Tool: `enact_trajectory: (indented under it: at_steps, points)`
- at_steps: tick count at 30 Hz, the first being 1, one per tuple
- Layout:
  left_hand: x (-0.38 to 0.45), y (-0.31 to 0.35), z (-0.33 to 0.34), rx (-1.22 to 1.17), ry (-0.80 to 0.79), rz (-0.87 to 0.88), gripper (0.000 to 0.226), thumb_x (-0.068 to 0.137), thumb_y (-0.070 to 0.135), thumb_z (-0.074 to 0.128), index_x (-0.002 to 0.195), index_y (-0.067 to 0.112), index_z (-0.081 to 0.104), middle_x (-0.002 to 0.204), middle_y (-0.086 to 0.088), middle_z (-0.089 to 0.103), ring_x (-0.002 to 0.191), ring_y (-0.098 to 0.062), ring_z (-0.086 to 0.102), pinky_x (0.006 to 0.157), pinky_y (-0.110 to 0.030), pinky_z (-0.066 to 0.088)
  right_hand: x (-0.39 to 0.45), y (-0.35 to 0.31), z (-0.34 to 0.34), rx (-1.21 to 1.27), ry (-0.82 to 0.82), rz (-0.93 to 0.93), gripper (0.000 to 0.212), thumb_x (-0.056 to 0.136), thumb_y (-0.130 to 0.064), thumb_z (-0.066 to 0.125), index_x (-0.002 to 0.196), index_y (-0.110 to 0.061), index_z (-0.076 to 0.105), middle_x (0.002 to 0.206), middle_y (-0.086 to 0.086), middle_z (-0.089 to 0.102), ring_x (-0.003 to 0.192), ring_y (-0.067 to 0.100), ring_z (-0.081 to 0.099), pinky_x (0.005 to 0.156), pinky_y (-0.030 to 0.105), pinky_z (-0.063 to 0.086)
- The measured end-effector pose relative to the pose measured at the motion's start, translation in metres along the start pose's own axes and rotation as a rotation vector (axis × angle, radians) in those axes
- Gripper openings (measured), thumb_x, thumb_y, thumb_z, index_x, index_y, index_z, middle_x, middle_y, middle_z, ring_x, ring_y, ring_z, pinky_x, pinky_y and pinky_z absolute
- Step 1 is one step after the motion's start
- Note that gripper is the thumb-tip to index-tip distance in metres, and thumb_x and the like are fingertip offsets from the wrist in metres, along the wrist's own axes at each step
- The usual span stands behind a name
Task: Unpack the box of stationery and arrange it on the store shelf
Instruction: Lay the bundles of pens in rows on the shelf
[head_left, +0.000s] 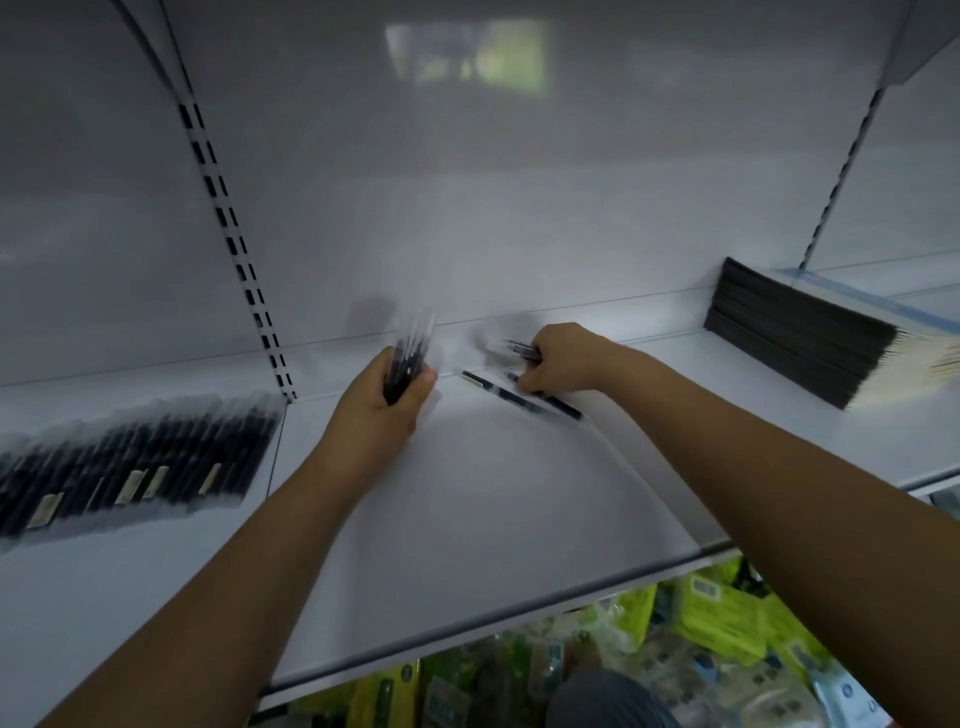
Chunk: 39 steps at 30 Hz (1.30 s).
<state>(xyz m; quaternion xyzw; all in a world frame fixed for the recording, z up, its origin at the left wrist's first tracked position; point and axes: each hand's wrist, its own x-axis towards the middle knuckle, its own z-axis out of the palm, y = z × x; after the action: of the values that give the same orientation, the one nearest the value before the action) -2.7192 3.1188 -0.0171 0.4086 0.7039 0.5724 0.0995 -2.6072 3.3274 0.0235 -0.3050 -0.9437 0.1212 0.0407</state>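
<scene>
My left hand (382, 402) grips a bundle of dark pens in clear sleeves (410, 353), held upright over the white shelf (467, 493). My right hand (563, 358) holds a few more pens (522, 349) near the shelf's back edge. Its fingers touch one of two packaged pens (519, 397) that lie flat on the shelf just below it. The picture is blurred by motion.
A row of packaged dark pens (130, 457) lies on the neighbouring shelf section at the left. A stack of dark-covered notebooks (800, 335) sits at the right. Below the shelf's front rail (519, 608) hang green and yellow packets (727, 618).
</scene>
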Motion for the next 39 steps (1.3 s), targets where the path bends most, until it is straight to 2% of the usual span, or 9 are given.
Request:
enact_trajectory:
  at_steps: [5,9,15,19,23,29,31,35,39]
  points:
    - [0.002,0.001,0.009,0.298,-0.059,0.122,0.022,0.091,0.038,0.066,0.08,0.021,0.058,0.07,-0.001,0.056,0.06,-0.009,0.047,0.06,-0.03,0.036,-0.02,0.017,-0.003,-0.244,0.018,-0.004,0.028,0.084,-0.04,0.06,0.074,-0.018,0.045,0.076,-0.003,0.048,0.071,0.018,0.051,0.057,0.027,0.037]
    - [0.012,0.0,0.026,0.679,-0.182,0.35,0.031,0.09,0.021,0.064,0.072,0.04,0.046,0.08,0.013,0.05,0.071,-0.011,0.051,0.06,-0.028,0.034,-0.028,0.037,0.011,-0.156,0.231,0.083,0.026,0.089,-0.038,0.051,0.08,-0.014,0.048,0.082,0.003,0.054,0.074,0.026,0.054,0.063,0.029,0.037]
    - [0.035,0.009,0.047,0.931,-0.352,0.575,0.039,0.09,0.024,0.063,0.127,0.034,0.062,0.125,0.019,0.058,0.105,-0.007,0.059,0.076,-0.029,0.051,-0.023,0.045,0.012,0.029,0.461,0.095,0.029,0.094,-0.039,0.047,0.099,-0.01,0.044,0.082,0.004,0.052,0.074,0.028,0.048,0.063,0.033,0.035]
    - [0.052,0.028,0.062,1.107,-0.446,0.572,0.021,0.093,0.027,0.058,0.112,0.024,0.066,0.113,0.008,0.055,0.091,-0.018,0.061,0.064,-0.031,0.043,-0.023,0.052,0.014,0.285,0.526,0.112,0.026,0.093,-0.038,0.05,0.103,-0.015,0.049,0.082,-0.001,0.056,0.075,0.025,0.05,0.065,0.034,0.036]
    - [0.056,0.045,0.067,1.214,-0.407,0.51,0.018,0.095,0.035,0.052,0.097,0.017,0.057,0.089,0.001,0.055,0.086,-0.024,0.059,0.061,-0.03,0.034,-0.029,0.052,0.006,0.733,0.552,0.028,0.033,0.094,-0.044,0.057,0.081,-0.014,0.051,0.069,-0.004,0.05,0.061,0.01,0.047,0.058,0.026,0.038]
    - [0.041,0.061,0.037,0.675,-0.102,0.233,0.035,0.102,0.036,0.043,0.084,0.012,0.06,0.071,0.007,0.058,0.063,-0.009,0.054,0.071,-0.032,0.043,-0.046,0.03,-0.002,1.355,0.406,-0.142,0.026,0.102,-0.031,0.048,0.084,-0.013,0.049,0.076,0.002,0.053,0.07,0.017,0.056,0.065,0.021,0.046]
    - [0.034,0.06,0.032,0.46,-0.053,0.179,0.045,0.105,0.034,0.04,0.078,0.01,0.067,0.066,0.008,0.06,0.056,-0.002,0.054,0.081,-0.029,0.044,-0.048,0.025,-0.002,1.335,0.355,-0.187,0.026,0.103,-0.032,0.046,0.085,-0.014,0.05,0.076,0.0,0.055,0.071,0.014,0.056,0.073,0.026,0.046]
    - [0.014,0.04,0.039,0.119,0.065,0.042,0.02,0.104,0.024,0.044,0.101,0.005,0.05,0.074,0.001,0.062,0.058,-0.003,0.053,0.058,-0.009,0.043,-0.055,0.017,0.018,1.131,0.287,-0.152,0.019,0.102,-0.025,0.047,0.086,-0.015,0.048,0.075,0.001,0.056,0.06,0.005,0.055,0.056,0.018,0.041]
    - [-0.001,0.017,0.042,-0.172,0.049,-0.164,0.01,0.102,0.007,0.045,0.096,0.015,0.048,0.076,-0.011,0.059,0.049,-0.012,0.052,0.059,-0.03,0.05,-0.059,0.015,0.031,1.103,0.202,-0.054,0.011,0.099,-0.014,0.051,0.09,-0.013,0.045,0.074,0.007,0.053,0.054,0.011,0.051,0.054,0.018,0.043]
